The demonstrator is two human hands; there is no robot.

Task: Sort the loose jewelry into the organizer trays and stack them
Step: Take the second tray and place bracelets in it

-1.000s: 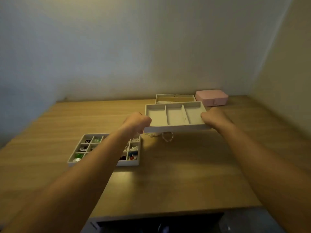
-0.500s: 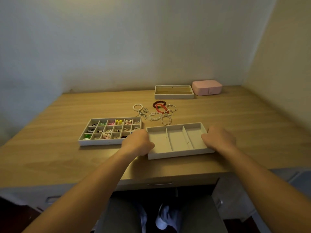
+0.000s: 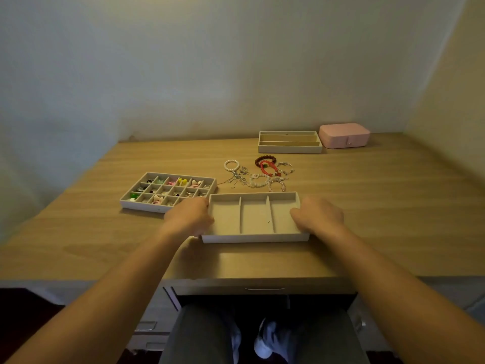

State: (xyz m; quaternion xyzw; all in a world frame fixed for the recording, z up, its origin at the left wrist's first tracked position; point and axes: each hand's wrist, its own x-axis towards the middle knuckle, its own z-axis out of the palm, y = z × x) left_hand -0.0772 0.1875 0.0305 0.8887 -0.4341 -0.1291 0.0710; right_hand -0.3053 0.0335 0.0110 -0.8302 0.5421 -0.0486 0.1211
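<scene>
A beige three-compartment tray (image 3: pixel 253 219) lies on the wooden desk near its front edge, its compartments bare. My left hand (image 3: pixel 189 218) grips its left end and my right hand (image 3: pixel 318 216) grips its right end. Just behind the tray lies a pile of loose bracelets and chains (image 3: pixel 258 174): pearl, dark red, bright red and silver ones. To the left sits a many-celled tray (image 3: pixel 168 191) holding several small colourful pieces. A third tray with long slots (image 3: pixel 290 142) stands at the back.
A shut pink jewelry box (image 3: pixel 344 135) sits at the back right beside the slotted tray. Walls close in behind and on the right. The desk's front edge (image 3: pixel 252 278) is just below my forearms, with my lap under it.
Both hands brought the three-compartment tray down from the air over the jewelry and toward me onto the desk; since half a second ago it has hardly shifted.
</scene>
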